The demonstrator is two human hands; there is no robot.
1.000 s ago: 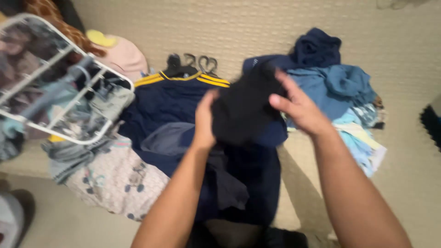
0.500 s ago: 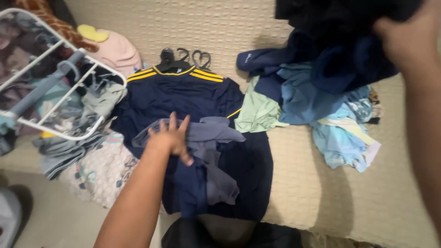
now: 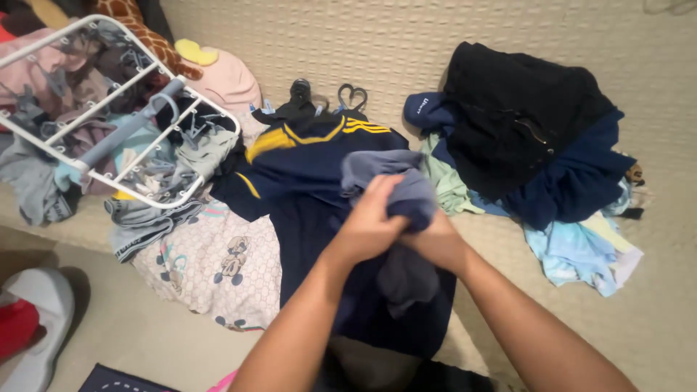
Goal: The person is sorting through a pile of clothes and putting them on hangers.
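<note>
Far left there's a white drying rack (image 3: pixel 109 116) stuffed with clothes, and a patterned cloth (image 3: pixel 218 268) lies just below it on the bed (image 3: pixel 348 43). In the middle, a navy jersey (image 3: pixel 312 167) with yellow stripes is spread out. Right above it, the left hand (image 3: pixel 370 225) and right hand (image 3: pixel 435 243) meet, fingers closed on a grey-blue garment (image 3: pixel 396 192) bunched up between them. Off to the right sits a pile of clothes (image 3: pixel 537 152), black one on top.
</note>
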